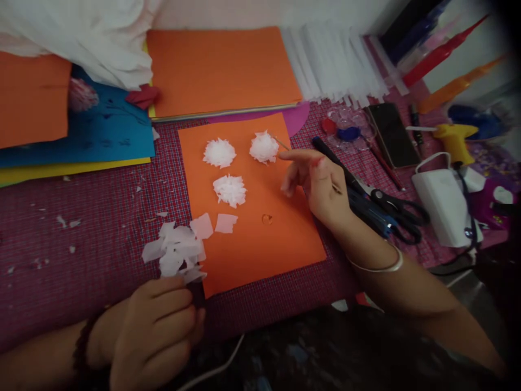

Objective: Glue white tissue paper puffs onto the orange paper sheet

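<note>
On an orange sheet point(248, 255) sit three fluffy white paper tufts: one at the upper left point(220, 152), one at the upper right point(264, 147) and one lower down point(230, 190). My right hand point(323, 184) is closed round a thin stick point(282, 143), whose tip is beside the upper right tuft. A small ring-shaped mark point(267, 219) shows on the bare orange paper. My left hand point(160, 328) is curled shut at the sheet's lower left, close to a pile of cut white paper pieces point(177, 247). Whatever its fingers grip is hidden.
Scissors point(396, 209), a phone point(393, 134) and a yellow glue gun point(453, 138) lie to the right. White paper strips point(336, 62) and stacked orange paper point(222, 70) are at the back. Blue card point(118, 122) lies at the left, and paper scraps dot the checked cloth point(93, 217).
</note>
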`<state>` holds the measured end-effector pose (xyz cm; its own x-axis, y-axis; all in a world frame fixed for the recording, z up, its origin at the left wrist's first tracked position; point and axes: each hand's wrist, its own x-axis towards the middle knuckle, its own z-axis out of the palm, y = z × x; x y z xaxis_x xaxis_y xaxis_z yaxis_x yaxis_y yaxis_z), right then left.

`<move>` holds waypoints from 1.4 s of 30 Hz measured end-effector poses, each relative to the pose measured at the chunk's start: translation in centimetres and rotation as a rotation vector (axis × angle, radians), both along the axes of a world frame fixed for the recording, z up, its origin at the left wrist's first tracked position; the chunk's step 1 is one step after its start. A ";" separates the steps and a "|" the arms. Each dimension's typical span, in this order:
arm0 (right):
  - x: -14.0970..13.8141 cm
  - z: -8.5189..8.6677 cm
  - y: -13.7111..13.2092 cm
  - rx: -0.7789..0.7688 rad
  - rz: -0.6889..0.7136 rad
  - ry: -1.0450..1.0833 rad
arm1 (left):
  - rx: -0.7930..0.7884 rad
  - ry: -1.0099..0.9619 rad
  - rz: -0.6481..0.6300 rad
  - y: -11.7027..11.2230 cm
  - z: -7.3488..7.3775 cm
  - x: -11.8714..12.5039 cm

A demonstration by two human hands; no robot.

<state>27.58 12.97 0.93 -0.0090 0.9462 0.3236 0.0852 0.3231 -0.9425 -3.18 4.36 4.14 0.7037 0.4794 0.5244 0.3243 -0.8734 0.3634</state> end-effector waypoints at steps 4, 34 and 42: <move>-0.5 0.3 0.3 -0.098 0.004 0.072 | 0.052 0.119 -0.089 -1.0 1.5 -0.2; 2.1 -0.3 0.2 -0.501 0.110 0.382 | -0.554 0.035 0.671 19.2 6.7 -3.8; 2.2 -0.2 -0.1 -0.513 0.138 0.364 | -0.354 0.138 0.811 26.8 2.7 -3.1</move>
